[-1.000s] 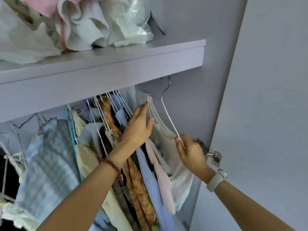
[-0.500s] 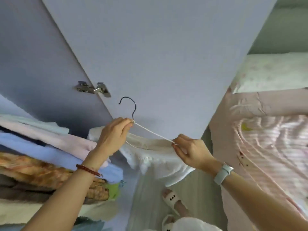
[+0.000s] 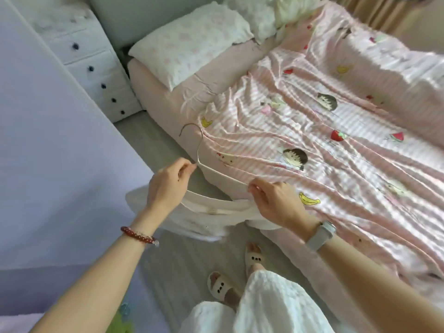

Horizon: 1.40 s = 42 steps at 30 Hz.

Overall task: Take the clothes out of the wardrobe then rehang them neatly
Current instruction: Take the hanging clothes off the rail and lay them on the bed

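Note:
A thin white wire hanger (image 3: 199,150) with a white garment (image 3: 204,217) on it hangs between my hands, over the floor beside the bed's edge. My left hand (image 3: 168,183) pinches the hanger at the base of its hook. My right hand (image 3: 276,200) pinches the hanger's right arm near its end. The hook points up and away from me. The garment sags below both hands, partly hidden by them. The wardrobe's inside is out of view.
The lilac wardrobe door (image 3: 60,152) stands open at my left. A bed (image 3: 153,92) with a pink striped printed sheet fills the right, a pillow (image 3: 187,42) at its head. A white drawer unit (image 3: 96,68) stands behind the door. My slippered feet (image 3: 237,272) are on the grey floor.
I have turned from the wardrobe toward the bed, carrying the hanger and white garment off the rail and down to the bed's edge. Both hands keep their hold.

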Motion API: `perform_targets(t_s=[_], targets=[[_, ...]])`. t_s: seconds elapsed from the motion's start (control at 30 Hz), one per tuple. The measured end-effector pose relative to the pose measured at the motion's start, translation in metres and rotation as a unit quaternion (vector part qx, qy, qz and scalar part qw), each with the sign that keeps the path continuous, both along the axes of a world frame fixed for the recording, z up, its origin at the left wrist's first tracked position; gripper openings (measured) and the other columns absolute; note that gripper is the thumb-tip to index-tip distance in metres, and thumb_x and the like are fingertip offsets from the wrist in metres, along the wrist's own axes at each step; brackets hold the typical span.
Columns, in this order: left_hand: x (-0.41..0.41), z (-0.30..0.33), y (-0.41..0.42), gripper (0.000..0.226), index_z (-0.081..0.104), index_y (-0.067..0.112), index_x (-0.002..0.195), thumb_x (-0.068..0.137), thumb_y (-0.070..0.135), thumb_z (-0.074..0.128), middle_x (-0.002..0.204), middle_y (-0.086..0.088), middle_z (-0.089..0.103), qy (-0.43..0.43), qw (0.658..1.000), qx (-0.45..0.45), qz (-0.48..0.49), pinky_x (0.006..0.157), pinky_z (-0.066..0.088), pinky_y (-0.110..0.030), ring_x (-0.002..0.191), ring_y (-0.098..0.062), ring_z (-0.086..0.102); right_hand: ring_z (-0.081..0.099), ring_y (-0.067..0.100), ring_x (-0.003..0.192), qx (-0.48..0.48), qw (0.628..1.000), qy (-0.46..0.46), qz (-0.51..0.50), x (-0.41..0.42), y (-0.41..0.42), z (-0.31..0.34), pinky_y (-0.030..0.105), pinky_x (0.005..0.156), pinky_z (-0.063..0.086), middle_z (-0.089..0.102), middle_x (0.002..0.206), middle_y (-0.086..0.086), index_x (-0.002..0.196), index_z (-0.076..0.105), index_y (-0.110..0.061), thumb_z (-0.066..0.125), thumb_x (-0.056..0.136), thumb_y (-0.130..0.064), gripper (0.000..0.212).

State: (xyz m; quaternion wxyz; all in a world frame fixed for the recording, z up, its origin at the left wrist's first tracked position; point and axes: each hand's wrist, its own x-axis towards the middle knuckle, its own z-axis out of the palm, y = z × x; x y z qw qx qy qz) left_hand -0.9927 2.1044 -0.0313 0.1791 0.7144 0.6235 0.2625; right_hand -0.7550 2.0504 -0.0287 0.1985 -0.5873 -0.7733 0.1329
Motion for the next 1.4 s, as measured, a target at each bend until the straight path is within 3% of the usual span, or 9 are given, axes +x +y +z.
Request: perform_targets(t_s=[0.13, 0.23, 0.37, 0.6, 0.87, 1.0, 1.1, 1.23, 1.4], targets=[[0.081, 0.015, 0.041, 0.019, 0.063, 0.008, 0.086, 0.092, 0.024, 0.055, 0.076, -0.007, 0.067, -0.011, 0.995, 0.042, -0.086, 0.057, 0.038, -0.030, 0.068, -0.027, 0.057, 0.052, 0.026, 0.040, 0.040, 0.993, 0.008, -0.112, 0.055, -0.005, 0.016, 0.025, 0.037, 0.032, 0.060, 0.052, 0.007, 0.080, 0.063, -0.007, 0.041, 0.088, -0.023, 0.029], [0.150, 0.026, 0.069, 0.022, 0.064, 0.005, 0.087, 0.091, 0.026, 0.057, 0.078, -0.009, 0.066, -0.021, 0.989, 0.070, -0.128, 0.059, 0.033, -0.027, 0.067, -0.020, 0.053, 0.046, 0.024, 0.033, 0.062, 0.976, 0.003, -0.207, 0.101, -0.005, 0.021, 0.020, 0.036, 0.023, 0.054, 0.044, 0.006, 0.081, 0.063, -0.008, 0.040, 0.090, -0.022, 0.028], [0.246, 0.025, 0.096, 0.028, 0.064, 0.004, 0.089, 0.092, 0.030, 0.054, 0.089, -0.009, 0.063, -0.027, 0.977, 0.069, -0.198, 0.068, 0.039, -0.029, 0.073, -0.016, 0.049, 0.051, 0.029, 0.042, 0.041, 0.945, -0.033, -0.323, 0.168, -0.006, 0.010, 0.022, 0.041, 0.019, 0.058, 0.051, 0.010, 0.086, 0.059, -0.010, 0.040, 0.095, -0.020, 0.023], [0.409, -0.015, 0.133, 0.023, 0.061, 0.007, 0.108, 0.095, 0.020, 0.046, 0.105, -0.014, 0.058, 0.011, 0.952, -0.014, -0.304, 0.083, 0.046, -0.039, 0.093, -0.029, 0.057, 0.056, 0.034, 0.062, 0.008, 0.876, -0.018, -0.482, 0.298, 0.009, -0.029, 0.031, 0.054, 0.026, 0.063, 0.068, 0.013, 0.090, 0.058, -0.011, 0.039, 0.096, -0.024, 0.024], [0.574, -0.071, 0.183, 0.031, 0.057, 0.015, 0.121, 0.093, 0.021, 0.046, 0.112, -0.013, 0.049, 0.073, 0.952, 0.020, -0.296, 0.094, 0.027, -0.034, 0.110, -0.027, 0.045, 0.054, 0.035, 0.083, 0.010, 0.824, 0.032, -0.566, 0.444, 0.071, -0.087, 0.031, 0.064, 0.024, 0.067, 0.086, 0.010, 0.092, 0.057, -0.020, 0.038, 0.094, -0.028, 0.020], [0.627, -0.093, 0.211, 0.050, 0.038, 0.012, 0.139, 0.091, 0.022, 0.047, 0.121, -0.016, 0.043, 0.097, 0.945, 0.043, -0.308, 0.105, 0.019, -0.040, 0.117, -0.031, 0.037, 0.052, 0.036, 0.089, 0.034, 0.810, 0.047, -0.584, 0.502, 0.116, -0.106, 0.032, 0.071, 0.024, 0.066, 0.091, 0.016, 0.096, 0.060, -0.015, 0.040, 0.095, -0.026, 0.023], [0.650, -0.119, 0.226, 0.062, 0.020, 0.014, 0.146, 0.091, 0.025, 0.045, 0.140, -0.015, 0.031, 0.148, 0.936, 0.045, -0.316, 0.113, 0.001, -0.050, 0.135, -0.029, 0.022, 0.054, 0.035, 0.094, 0.012, 0.803, 0.043, -0.595, 0.543, 0.148, -0.129, 0.036, 0.082, 0.025, 0.066, 0.095, 0.018, 0.099, 0.061, -0.013, 0.037, 0.095, -0.024, 0.027], [0.653, -0.173, 0.228, 0.063, 0.004, 0.022, 0.148, 0.095, 0.030, 0.037, 0.156, -0.009, -0.001, 0.184, 0.924, -0.051, -0.330, 0.110, -0.009, -0.055, 0.143, -0.024, -0.007, 0.053, 0.034, 0.101, -0.045, 0.786, 0.046, -0.615, 0.585, 0.181, -0.183, 0.037, 0.088, 0.025, 0.065, 0.101, 0.020, 0.103, 0.060, -0.011, 0.034, 0.097, -0.025, 0.030], [0.638, -0.252, 0.237, 0.064, -0.009, 0.030, 0.146, 0.095, 0.047, 0.026, 0.155, -0.002, -0.016, 0.294, 0.878, -0.163, -0.342, 0.108, -0.012, -0.059, 0.140, -0.026, -0.021, 0.044, 0.028, 0.114, -0.134, 0.770, 0.048, -0.622, 0.596, 0.206, -0.270, 0.038, 0.091, 0.024, 0.060, 0.115, 0.017, 0.109, 0.059, -0.012, 0.037, 0.096, -0.025, 0.028]])
